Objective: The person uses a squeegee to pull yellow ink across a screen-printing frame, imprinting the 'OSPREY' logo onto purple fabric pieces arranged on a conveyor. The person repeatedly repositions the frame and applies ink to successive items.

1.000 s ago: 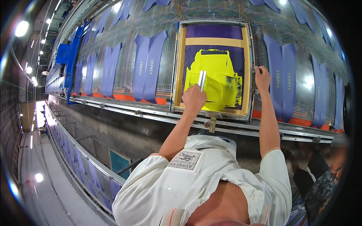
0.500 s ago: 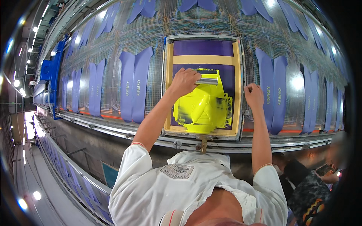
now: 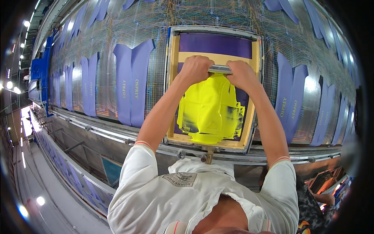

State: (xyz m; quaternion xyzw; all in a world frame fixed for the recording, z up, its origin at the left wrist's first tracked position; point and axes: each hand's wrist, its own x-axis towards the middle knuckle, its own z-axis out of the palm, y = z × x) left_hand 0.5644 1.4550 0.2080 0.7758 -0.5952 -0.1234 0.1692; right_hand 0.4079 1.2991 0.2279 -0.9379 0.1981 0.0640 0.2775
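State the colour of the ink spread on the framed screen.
Bright fluorescent yellow; the ink shows best in the head view.

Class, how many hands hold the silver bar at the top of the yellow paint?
2: the left hand grips the left end of the silver bar, the right hand its right end. Both show plainly; none seems hidden.
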